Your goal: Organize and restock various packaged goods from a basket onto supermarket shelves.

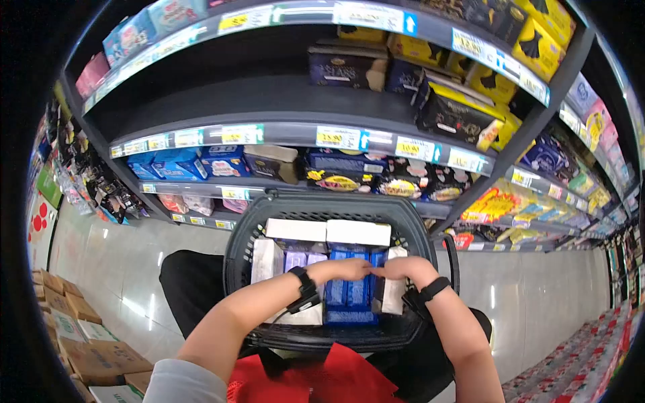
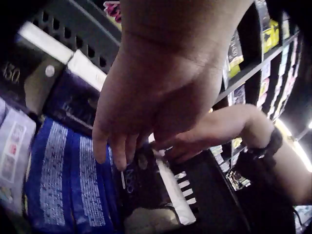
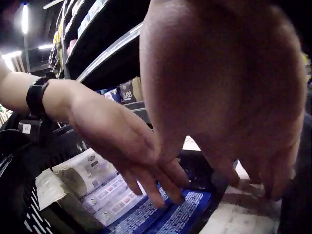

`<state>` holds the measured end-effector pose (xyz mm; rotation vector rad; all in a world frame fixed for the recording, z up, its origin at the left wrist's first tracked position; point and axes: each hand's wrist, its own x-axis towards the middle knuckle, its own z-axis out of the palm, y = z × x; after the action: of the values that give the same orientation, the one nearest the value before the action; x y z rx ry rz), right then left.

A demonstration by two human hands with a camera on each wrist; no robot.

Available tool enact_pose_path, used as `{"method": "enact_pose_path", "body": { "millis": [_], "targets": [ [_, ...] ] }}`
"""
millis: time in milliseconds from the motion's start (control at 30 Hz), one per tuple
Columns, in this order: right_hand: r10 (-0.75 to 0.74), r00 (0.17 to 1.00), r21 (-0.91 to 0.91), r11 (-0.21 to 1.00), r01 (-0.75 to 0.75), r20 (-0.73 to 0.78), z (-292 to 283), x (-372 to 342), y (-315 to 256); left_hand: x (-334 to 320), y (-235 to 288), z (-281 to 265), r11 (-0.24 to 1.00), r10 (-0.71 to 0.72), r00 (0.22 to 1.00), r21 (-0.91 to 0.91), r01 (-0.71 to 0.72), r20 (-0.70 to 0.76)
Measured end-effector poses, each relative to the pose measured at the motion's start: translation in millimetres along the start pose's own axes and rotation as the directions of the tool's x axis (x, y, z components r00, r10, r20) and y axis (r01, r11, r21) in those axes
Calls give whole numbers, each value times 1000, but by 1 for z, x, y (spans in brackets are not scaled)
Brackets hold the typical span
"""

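- You are in a shop, by a black shopping basket (image 1: 234,265).
- Beyond the basket, you see dark shelves (image 1: 201,97) stocked with packaged goods (image 1: 346,67), edged with price labels (image 1: 338,137).
- Left of it, you see stacked cartons (image 1: 104,361).
- Right of it, a glossy floor (image 1: 531,289).

Blue packs (image 2: 66,180) bear white print; the basket (image 1: 336,199) is black.
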<state>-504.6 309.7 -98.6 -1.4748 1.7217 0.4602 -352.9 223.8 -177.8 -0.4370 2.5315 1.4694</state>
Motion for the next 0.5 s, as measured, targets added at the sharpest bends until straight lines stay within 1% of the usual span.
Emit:
{"method": "enact_pose_path", "body": {
  "millis": [33, 100, 167, 200, 233, 267, 300, 333, 367, 400, 433, 467, 500],
  "targets": [
    [14, 1000, -21, 1000, -14, 13, -3, -5, -7, -19, 12, -15, 999, -18, 1000, 40, 19, -6],
    [79, 996, -31, 997, -78, 36, -3, -2, -13, -50, 7, -37, 977, 202, 974, 86, -193, -101],
    [112, 993, -47, 993, -111, 39, 0, -1, -16, -84, 19, -69, 973, 139, 973, 209, -100, -182],
    [111, 994, -45, 993, -110, 15, 0, -2, -18, -92, 21, -82, 935, -9, 970, 343, 94, -241],
    [111, 994, -43, 993, -112, -9, -2, -5, -21, -105, 41, -96, 851, -140, 934, 442, 283, -329],
    [121, 993, -49, 991, -122, -10, -6, -10, -25, -109, 31, -101, 807, -17, 891, 521, 280, -453],
    [45, 993, -100, 993, -56, -108, -14, -19, -31, -112, 18, -107, 755, 119, 823, 589, 289, -555],
    [-32, 980, -162, 987, 1, -194, -24, -33, -39, -115, 16, -114, 768, 127, 819, 578, 277, -560],
    [-166, 889, -111, 985, 131, -427, -43, -66, -64, -121, 20, -119, 698, 134, 838, 650, 299, -529],
    [-163, 866, -164, 982, 95, -473, -67, -81, -80, -128, 23, -119, 627, 125, 863, 713, 313, -489],
    [-289, 664, -133, 952, 276, -689, -92, -100, -101, -130, 27, -120, 666, 116, 881, 694, 273, -458],
    [-410, 430, -295, 904, 310, -804, -121, -103, -114, -129, 27, -118, 715, 153, 870, 660, 229, -468],
    [-235, 464, -164, 968, 189, -854, -153, -107, -133, -129, 27, -119, 752, 193, 855, 632, 186, -482]
  ]
}}
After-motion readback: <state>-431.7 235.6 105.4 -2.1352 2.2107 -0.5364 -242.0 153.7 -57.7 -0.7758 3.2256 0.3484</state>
